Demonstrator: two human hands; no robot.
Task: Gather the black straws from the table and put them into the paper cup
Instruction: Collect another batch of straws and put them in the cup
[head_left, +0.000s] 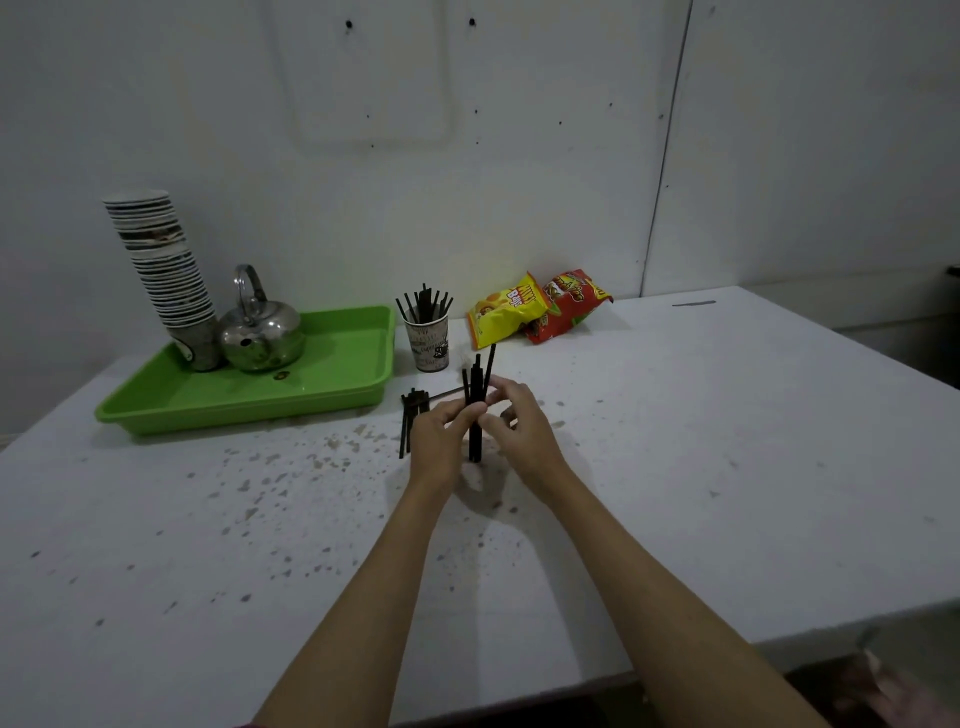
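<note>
A bundle of black straws (475, 379) stands upright on the white table, its lower ends on the tabletop. My left hand (441, 441) and my right hand (519, 423) both close around the bundle's middle. More loose black straws (408, 421) lie flat just left of my left hand, partly hidden by it. A printed paper cup (428, 343) stands behind them, holding several black straws (423, 304) upright.
A green tray (322, 395) at the left carries a tall stack of paper cups (161, 265) and a steel kettle (260, 332). Yellow (501, 314) and red (566, 304) snack bags lie behind the cup. The table's near edge (779, 636) runs at the lower right.
</note>
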